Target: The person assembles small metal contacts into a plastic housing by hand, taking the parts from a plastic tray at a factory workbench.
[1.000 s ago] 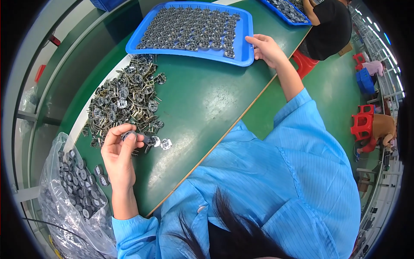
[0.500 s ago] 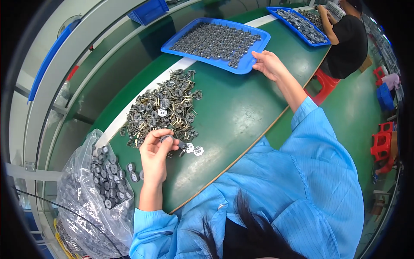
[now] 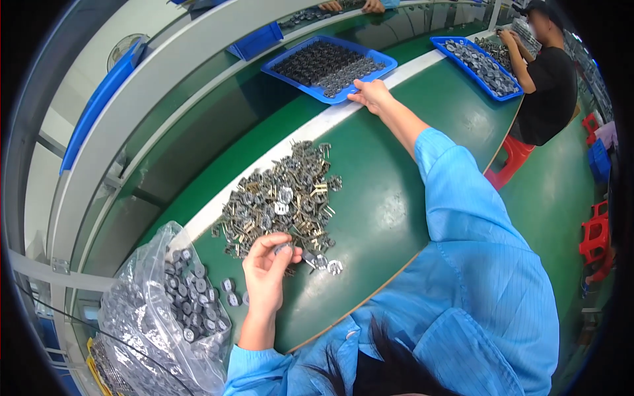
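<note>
My left hand (image 3: 265, 274) pinches a small round grey cap (image 3: 284, 249) between thumb and fingers, just at the near side of a heap of metal-pronged plug parts (image 3: 281, 198). Two pale parts, one of them a pronged piece (image 3: 335, 266), lie right of these fingers. With the arm stretched far forward, my right hand (image 3: 372, 96) grips the near right edge of a blue tray (image 3: 338, 99). Rows of dark and grey round parts (image 3: 323, 65) fill most of that tray, which lies beyond the table's white strip.
At the left, a clear plastic bag (image 3: 142, 297) spills grey round caps (image 3: 191, 297) onto the green table (image 3: 376, 218). Another blue tray (image 3: 512, 98) of parts stands far right, beside a seated person in black (image 3: 548, 99). Another person's hands (image 3: 373, 6) show at the top.
My right hand has pushed the blue tray away, across the white strip. The view has shifted, and my left hand still holds its cap beside the heap.
</note>
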`<state>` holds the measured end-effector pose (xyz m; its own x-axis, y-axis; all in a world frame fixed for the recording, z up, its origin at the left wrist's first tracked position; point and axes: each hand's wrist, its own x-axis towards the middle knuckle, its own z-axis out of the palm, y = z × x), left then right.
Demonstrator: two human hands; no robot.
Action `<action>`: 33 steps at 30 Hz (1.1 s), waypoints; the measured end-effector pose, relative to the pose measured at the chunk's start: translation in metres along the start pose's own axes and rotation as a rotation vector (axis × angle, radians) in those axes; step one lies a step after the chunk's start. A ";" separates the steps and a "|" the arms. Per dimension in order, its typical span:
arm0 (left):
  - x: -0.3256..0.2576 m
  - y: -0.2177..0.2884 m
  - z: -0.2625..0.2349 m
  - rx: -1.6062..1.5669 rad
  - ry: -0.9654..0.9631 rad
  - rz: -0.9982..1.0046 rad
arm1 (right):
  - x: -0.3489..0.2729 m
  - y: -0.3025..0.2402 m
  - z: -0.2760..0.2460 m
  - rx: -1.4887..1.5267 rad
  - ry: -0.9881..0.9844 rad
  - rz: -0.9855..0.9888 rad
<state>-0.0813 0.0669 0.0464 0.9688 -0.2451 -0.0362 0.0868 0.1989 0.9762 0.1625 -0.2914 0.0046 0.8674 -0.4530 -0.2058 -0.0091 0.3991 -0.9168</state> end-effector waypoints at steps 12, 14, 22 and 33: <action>0.009 -0.003 -0.019 -0.054 0.083 -0.010 | 0.035 -0.017 0.019 -0.030 0.057 0.114; 0.009 -0.003 -0.020 -0.130 0.077 0.024 | 0.018 -0.040 0.007 -0.361 -0.066 0.113; 0.010 0.000 -0.016 -0.212 0.056 -0.008 | -0.082 -0.239 0.074 -0.825 -0.128 -1.668; 0.014 -0.009 -0.016 -0.184 0.047 0.005 | -0.126 -0.258 0.115 -1.405 -0.117 -1.764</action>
<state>-0.0644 0.0770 0.0335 0.9788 -0.1997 -0.0454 0.1185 0.3717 0.9208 0.1130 -0.2460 0.3066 0.4184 0.4460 0.7912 0.3691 -0.8795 0.3005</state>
